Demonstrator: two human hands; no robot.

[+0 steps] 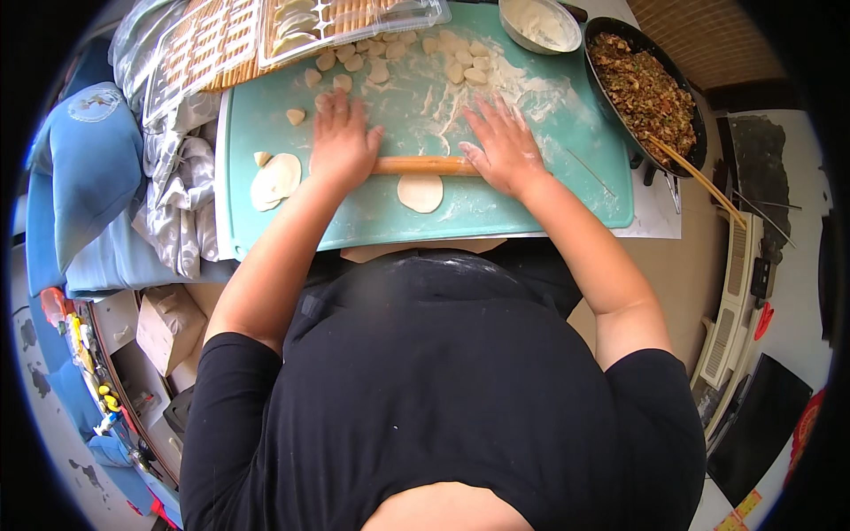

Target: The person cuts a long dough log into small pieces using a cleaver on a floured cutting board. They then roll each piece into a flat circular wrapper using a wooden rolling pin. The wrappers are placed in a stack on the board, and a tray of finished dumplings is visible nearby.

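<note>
A wooden rolling pin (pixel 425 165) lies crosswise on the floured green mat (pixel 301 226). At its left end rests my left hand (pixel 342 146), palm down and open with the fingers stretched forward. My right hand (pixel 503 146) lies on the other end, also open with fingers spread. Just below the pin is a round dough wrapper (pixel 420 193), its upper edge against or under the pin. More flat wrappers (pixel 276 181) overlap beside my left forearm. Several small dough pieces (pixel 460 62) are scattered beyond my hands, and a few sit left of my left hand.
A black pan (pixel 651 97) of chopped filling with chopsticks (pixel 699 181) stands at the right. Behind the mat is a bowl of flour (pixel 540 25). Clear plastic trays (pixel 345 31), one holding folded dumplings (pixel 295 22), lie at the far left near silvery cloth (pixel 181 168).
</note>
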